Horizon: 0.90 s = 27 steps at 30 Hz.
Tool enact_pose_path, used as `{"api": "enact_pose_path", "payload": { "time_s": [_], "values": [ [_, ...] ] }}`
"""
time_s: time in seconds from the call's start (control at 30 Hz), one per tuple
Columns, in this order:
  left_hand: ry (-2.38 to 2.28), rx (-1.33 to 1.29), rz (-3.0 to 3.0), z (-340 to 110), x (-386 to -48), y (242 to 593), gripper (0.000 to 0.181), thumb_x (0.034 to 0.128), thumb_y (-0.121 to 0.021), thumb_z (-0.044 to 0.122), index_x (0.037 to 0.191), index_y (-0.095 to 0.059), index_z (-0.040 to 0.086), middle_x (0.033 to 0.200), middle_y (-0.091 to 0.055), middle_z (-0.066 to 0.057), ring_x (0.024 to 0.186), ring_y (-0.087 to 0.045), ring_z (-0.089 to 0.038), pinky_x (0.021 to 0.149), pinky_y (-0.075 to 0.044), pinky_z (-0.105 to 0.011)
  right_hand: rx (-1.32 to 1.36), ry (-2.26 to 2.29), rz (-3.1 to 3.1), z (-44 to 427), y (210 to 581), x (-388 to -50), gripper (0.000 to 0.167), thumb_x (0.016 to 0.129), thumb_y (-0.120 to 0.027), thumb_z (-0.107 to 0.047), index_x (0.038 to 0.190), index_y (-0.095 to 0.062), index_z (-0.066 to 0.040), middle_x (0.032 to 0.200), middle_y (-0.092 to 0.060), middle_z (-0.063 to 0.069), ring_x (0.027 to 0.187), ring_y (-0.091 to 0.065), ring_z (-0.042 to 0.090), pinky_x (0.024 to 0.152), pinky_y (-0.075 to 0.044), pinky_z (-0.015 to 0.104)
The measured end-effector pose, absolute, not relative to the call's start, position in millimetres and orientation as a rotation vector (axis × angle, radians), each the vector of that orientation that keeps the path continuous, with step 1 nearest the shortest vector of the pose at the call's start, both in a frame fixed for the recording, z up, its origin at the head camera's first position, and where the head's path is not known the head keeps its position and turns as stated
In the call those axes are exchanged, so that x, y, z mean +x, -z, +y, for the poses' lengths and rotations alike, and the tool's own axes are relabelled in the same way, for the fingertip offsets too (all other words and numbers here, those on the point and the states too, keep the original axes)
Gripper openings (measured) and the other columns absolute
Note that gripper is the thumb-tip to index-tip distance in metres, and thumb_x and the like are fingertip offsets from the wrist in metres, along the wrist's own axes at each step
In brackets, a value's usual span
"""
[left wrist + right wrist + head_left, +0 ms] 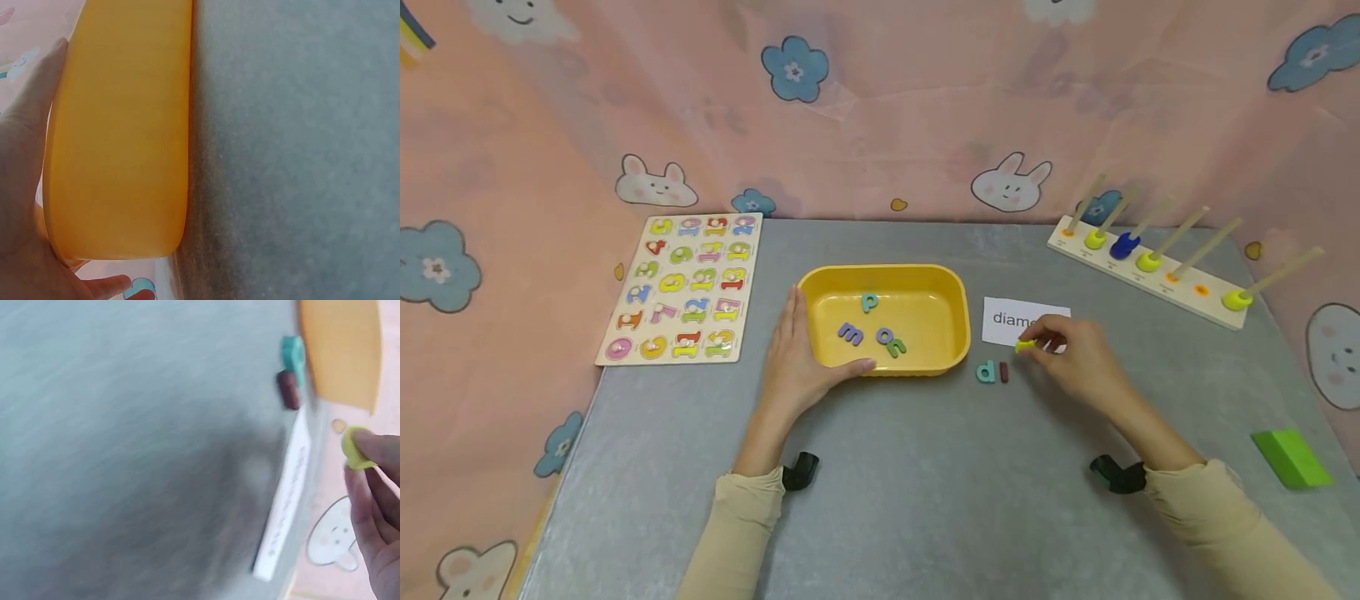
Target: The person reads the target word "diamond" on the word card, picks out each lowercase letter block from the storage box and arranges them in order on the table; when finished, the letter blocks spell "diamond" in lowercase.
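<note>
My left hand (801,358) spans the near left corner of a yellow plastic tray (957,333). Its fingers lie straight along the tray's left side, and the thumb rests at the front rim. In the tray lie a teal letter p (868,302), a purple m (850,333), a purple o (884,336) and a green n (896,347). My right hand (1078,358) pinches a small yellow letter (354,449) between thumb and finger, its shape partly covered. It hovers over a white printed card (1006,310), hiding part of the word. Beside it lie a teal d (986,372) and a dark red i or l (1003,372).
A wooden number puzzle board (739,321) lies at the back left. At the back right stands a peg board (1210,310) with upright rods and coloured rings. A green block (1291,458) sits near the right edge. A patterned pink cloth (895,125) hangs behind the table.
</note>
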<state>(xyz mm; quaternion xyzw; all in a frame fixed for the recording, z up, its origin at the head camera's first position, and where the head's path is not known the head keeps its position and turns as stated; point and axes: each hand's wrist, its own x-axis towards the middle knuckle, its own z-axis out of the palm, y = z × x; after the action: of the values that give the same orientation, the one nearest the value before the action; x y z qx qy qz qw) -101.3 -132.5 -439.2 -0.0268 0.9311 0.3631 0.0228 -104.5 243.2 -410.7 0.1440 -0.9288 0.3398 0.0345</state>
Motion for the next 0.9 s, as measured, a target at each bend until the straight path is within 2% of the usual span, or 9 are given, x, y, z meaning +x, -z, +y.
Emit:
{"api": "enact_pose_path", "payload": {
  "time_s": [0.13,0.33,0.57,0.7,0.9],
  "values": [
    [-1.12,-0.093,2.878,-134,-101,438,0.152,0.0658,-0.091,0.072,0.172,0.005,0.02,0.181,0.001,-0.002,0.166,-0.012,-0.032,0.132,-0.018,-0.059,0.423,-1.046,-2.907,252,420,-100,0.013,0.083,-0.086,0.006,0.094,-0.08,0.002,0.088,-0.075,0.014,0.075,-0.064,0.019,0.064,-0.05,0.016],
    [-1.114,-0.091,2.874,-134,-100,438,0.153,0.0659,-0.09,0.073,0.172,0.007,0.021,0.181,0.002,-0.001,0.166,-0.011,-0.031,0.133,-0.018,-0.058,0.324,-1.057,-3.063,252,427,-96,0.011,0.089,-0.083,-0.002,0.099,-0.081,-0.002,0.09,-0.077,0.01,0.079,-0.065,0.019,0.067,-0.05,0.02],
    [-1.127,-0.091,2.874,-133,-101,438,0.153,0.0656,-0.091,0.071,0.172,0.005,0.019,0.181,0.001,0.0,0.166,-0.011,-0.032,0.133,-0.019,-0.058,0.293,-1.073,-3.118,253,434,-99,0.006,0.091,-0.082,-0.003,0.096,-0.08,-0.001,0.083,-0.072,0.007,0.074,-0.06,0.018,0.063,-0.046,0.021],
    [-1.126,-0.091,2.871,-133,-101,438,0.152,0.0661,-0.091,0.071,0.172,0.005,0.019,0.181,0.002,0.001,0.166,-0.011,-0.032,0.133,-0.019,-0.058,0.274,-1.049,-3.128,252,435,-101,0.006,0.091,-0.082,-0.004,0.095,-0.08,-0.002,0.087,-0.071,0.009,0.077,-0.058,0.018,0.065,-0.044,0.024],
    [-1.122,-0.088,2.874,-134,-101,438,0.152,0.0663,-0.091,0.071,0.172,0.005,0.019,0.181,0.002,-0.001,0.166,-0.011,-0.032,0.133,-0.019,-0.058,0.245,-0.965,-3.143,243,429,-106,0.021,0.087,-0.084,-0.004,0.105,-0.074,0.001,0.101,-0.066,0.018,0.088,-0.059,0.029,0.075,-0.046,0.037]
  ]
}}
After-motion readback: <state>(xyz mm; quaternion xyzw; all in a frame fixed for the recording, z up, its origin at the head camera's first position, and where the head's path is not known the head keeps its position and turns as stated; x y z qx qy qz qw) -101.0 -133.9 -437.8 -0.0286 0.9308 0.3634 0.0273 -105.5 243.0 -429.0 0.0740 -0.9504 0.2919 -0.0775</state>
